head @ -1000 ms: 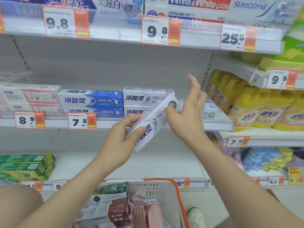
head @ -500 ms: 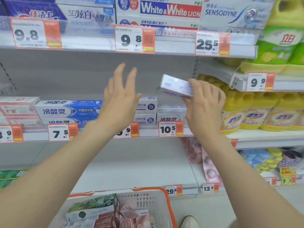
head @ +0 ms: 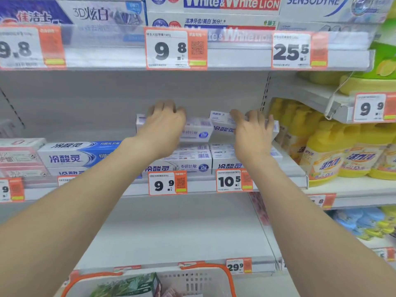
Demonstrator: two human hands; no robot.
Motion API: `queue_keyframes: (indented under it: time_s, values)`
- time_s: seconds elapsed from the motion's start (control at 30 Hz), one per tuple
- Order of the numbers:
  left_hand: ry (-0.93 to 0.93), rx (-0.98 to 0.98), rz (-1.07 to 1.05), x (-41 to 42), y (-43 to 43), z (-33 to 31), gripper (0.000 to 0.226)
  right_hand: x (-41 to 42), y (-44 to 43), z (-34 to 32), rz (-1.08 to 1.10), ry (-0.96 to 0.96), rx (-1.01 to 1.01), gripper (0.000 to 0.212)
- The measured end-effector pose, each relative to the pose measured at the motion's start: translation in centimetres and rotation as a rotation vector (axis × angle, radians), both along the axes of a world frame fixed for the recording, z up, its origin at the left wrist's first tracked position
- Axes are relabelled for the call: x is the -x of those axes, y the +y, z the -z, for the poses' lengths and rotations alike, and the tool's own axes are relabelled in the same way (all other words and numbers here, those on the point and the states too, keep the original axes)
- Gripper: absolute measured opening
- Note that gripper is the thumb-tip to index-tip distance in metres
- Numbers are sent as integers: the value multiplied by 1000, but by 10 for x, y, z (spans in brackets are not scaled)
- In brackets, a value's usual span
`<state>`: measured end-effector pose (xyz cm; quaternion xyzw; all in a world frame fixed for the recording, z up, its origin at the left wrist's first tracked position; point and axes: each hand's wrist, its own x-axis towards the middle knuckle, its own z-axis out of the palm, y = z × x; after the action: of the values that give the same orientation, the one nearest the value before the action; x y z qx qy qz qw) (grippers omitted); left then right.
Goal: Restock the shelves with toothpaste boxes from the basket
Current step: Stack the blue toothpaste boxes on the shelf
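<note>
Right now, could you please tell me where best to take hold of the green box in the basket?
Probably grip the green box across its narrow width near the middle, coming from above. It is long and slim, lies with a broad face upward, and the basket walls block any approach from the sides.

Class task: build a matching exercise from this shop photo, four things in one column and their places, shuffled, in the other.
Things: 1 left hand; 2 right hand; 3 basket; 4 yellow bottles.
Places: A far-right shelf; B bottom edge; C on left box, above 9.9 tag; D on right box, above 10.5 tag.
Pairs: 1-C; 2-D; 3-B; 4-A.
</note>
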<state>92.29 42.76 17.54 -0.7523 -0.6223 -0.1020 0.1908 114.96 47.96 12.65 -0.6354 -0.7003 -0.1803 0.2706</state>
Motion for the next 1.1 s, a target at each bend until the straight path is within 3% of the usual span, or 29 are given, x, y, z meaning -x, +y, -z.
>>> queue_keyframes:
  time_s: [0.13, 0.27, 0.4, 0.57, 0.7, 0.77, 0.87, 1.0, 1.1]
  values:
    - [56, -85, -62, 2, 23, -7, 59, -3, 5, 6, 3, -3, 104, 77]
    - [-51, 114, -153, -3, 45, 0, 53, -3, 13, 5, -54, -8, 183, 79]
    - [-162, 256, -111, -2, 63, 20, 43, -6, 16, 6, -64, -7, 265, 72]
    - [-150, 477, -67, 6, 71, 31, 27, -12, 22, 5, -112, 103, 508, 58]
    - [-172, 584, -85, 4, 69, 21, 24, -11, 24, 13, -152, 125, 531, 47]
    - [-197, 615, -70, 2, 65, 25, 38, -13, 23, 13, -171, 168, 505, 48]
    - [-255, 615, 5, -4, 52, 39, 56, -16, 20, 13, -84, 180, 445, 49]
    - [-259, 539, -15, -16, 33, 55, 59, -13, 10, 17, -35, 93, 535, 54]
    - [-265, 437, 67, -18, 24, 62, 56, -9, 0, 22, -77, 14, 481, 56]
